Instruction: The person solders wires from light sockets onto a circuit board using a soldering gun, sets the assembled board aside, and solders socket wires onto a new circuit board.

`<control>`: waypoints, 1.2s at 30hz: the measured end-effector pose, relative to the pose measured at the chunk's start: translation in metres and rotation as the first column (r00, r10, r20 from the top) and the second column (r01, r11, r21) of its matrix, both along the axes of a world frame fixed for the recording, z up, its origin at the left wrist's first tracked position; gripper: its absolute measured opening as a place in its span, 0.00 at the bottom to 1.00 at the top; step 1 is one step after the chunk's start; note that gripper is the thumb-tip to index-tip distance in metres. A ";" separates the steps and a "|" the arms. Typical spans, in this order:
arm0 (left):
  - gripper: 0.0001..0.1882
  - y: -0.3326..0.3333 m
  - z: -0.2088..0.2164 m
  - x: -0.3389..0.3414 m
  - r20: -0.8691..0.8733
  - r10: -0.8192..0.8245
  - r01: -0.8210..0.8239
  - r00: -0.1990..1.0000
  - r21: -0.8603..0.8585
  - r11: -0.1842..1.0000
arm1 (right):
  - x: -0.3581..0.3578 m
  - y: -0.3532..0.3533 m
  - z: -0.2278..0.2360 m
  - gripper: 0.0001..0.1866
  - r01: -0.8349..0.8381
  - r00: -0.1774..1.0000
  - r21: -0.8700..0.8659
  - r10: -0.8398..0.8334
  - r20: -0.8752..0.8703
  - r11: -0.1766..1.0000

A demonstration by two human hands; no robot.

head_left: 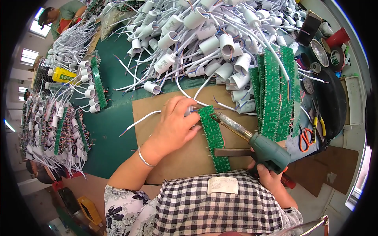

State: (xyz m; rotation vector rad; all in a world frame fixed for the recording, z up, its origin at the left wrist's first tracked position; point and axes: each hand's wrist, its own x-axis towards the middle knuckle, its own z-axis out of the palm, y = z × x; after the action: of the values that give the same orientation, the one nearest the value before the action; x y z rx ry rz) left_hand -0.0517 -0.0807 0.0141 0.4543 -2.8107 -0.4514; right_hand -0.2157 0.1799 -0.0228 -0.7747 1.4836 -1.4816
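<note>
A green circuit board strip (213, 137) lies lengthwise on a brown cardboard sheet (167, 165) in front of me. My left hand (167, 128) is closed around a white cable socket (189, 111) at the strip's far end; the fingers hide much of it, and its white cable sticks out to the left. My right hand (269, 179) grips the green handle of a soldering gun (271, 151). The gun's dark tip is over the strip's far end, close to the socket; I cannot tell if it touches. A flat metal bar (232, 152) crosses the strip below the gun's barrel.
White sockets (197, 35) with cables are heaped at the back. Several upright green boards (275, 94) stand to the right, near red-handled scissors (304, 139) and yellow-handled pliers (319, 122). Finished-looking bundles (59, 129) and a yellow bottle (63, 74) are left. Another person (65, 17) is far left.
</note>
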 end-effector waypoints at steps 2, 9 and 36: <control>0.12 0.000 0.000 0.001 0.016 -0.014 0.016 1.000 -0.077 0.997 | 0.000 -0.001 0.002 0.27 -0.007 1.000 0.000 0.007 0.002 1.000; 0.08 0.003 -0.004 0.000 0.059 -0.102 0.111 0.993 -0.176 0.978 | 0.001 -0.001 0.002 0.26 0.000 1.000 -0.007 0.000 0.002 1.000; 0.10 0.004 -0.021 0.006 -0.110 -0.010 0.011 0.994 0.012 1.000 | 0.006 -0.005 0.006 0.26 0.090 0.993 -0.010 -0.089 0.074 0.996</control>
State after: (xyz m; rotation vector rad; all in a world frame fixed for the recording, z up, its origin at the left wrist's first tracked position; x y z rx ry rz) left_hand -0.0454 -0.0765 -0.0072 0.4048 -2.7065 -0.4818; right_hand -0.2100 0.1749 -0.0168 -0.6620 1.4707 -1.5712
